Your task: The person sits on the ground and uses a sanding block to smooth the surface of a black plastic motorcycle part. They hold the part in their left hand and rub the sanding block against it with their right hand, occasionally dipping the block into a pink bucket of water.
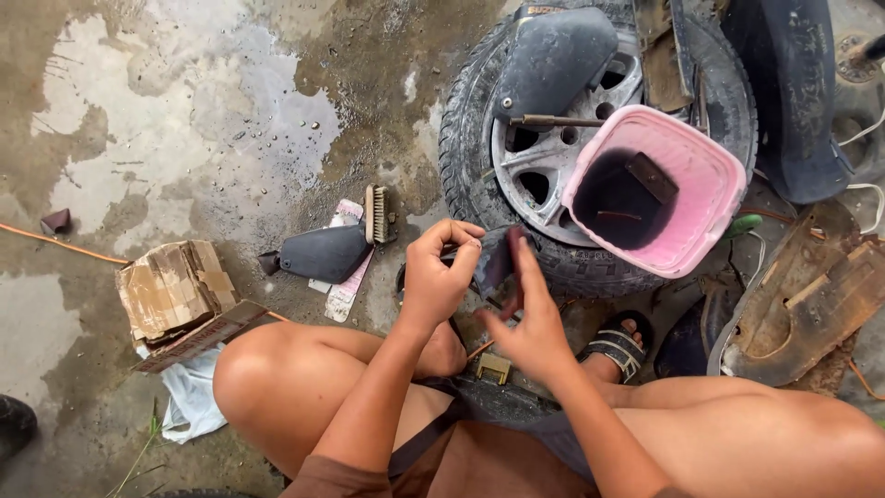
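Left hand [438,277] fingers curl and pinch the near edge of a small dark flat piece [498,260]. Right hand [530,323] fingers are straighter, pressed together against the piece's other side, thumb underneath. The piece sits between both hands, held up above the knees and in front of the tyre [479,175], tilted on edge. What the piece is made of: cannot tell.

Just beyond the hands a wheel lies flat on the floor, silver spoked rim [535,157] showing. A pink square tub [710,194] rests tilted on the wheel, dark liquid inside, and a small dark block is in it. A dark plastic cover [553,55] leans on the wheel's far side.

Left of the hands on the floor: black plastic part [323,254], wooden scrub brush [378,214] touching it, and a flat pink-white packet under the part. Further left a torn cardboard box [175,290], white cloth [194,397] beside it. Sandalled foot [618,346] near the right hand. Rusty brown panel [811,304] at right.

Floor [184,120] is bare concrete, wet, patchy with puddles and droplets, and dirty. Outdoor or workshop ground, cluttered.
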